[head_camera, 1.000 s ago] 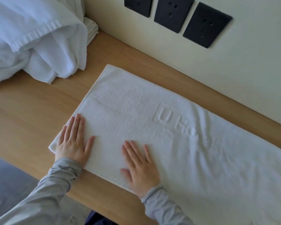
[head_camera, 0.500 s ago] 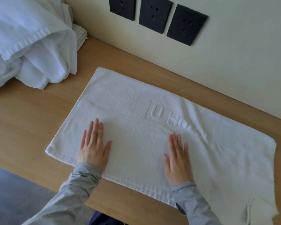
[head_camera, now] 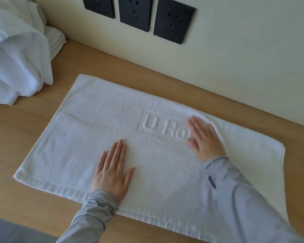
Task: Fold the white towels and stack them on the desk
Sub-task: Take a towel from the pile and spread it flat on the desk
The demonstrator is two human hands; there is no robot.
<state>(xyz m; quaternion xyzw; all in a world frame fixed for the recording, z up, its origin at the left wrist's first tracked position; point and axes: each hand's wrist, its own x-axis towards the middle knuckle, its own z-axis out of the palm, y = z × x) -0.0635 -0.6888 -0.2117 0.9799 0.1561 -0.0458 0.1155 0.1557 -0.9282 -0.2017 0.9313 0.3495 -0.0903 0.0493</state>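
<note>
A white towel [head_camera: 98, 130] with raised lettering lies spread flat on the wooden desk [head_camera: 16, 135], running from near left to far right. My left hand [head_camera: 112, 171] lies flat, fingers straight and together, on the towel near its front edge. My right hand [head_camera: 204, 137] presses flat on the towel farther right, over the end of the lettering; it looks blurred. A pile of loose white towels [head_camera: 16, 57] sits at the desk's far left corner, with a small folded stack [head_camera: 55, 41] partly hidden behind it.
A cream wall [head_camera: 244, 67] backs the desk, with three black socket plates [head_camera: 135, 13] above the towel. The desk's front edge runs along the bottom left, with grey floor [head_camera: 12, 228] below it. The towel's right end reaches the desk's near right side.
Both hands have slid to the right across the towel, the right hand farther and toward the wall, over the lettering. The view has shifted too.
</note>
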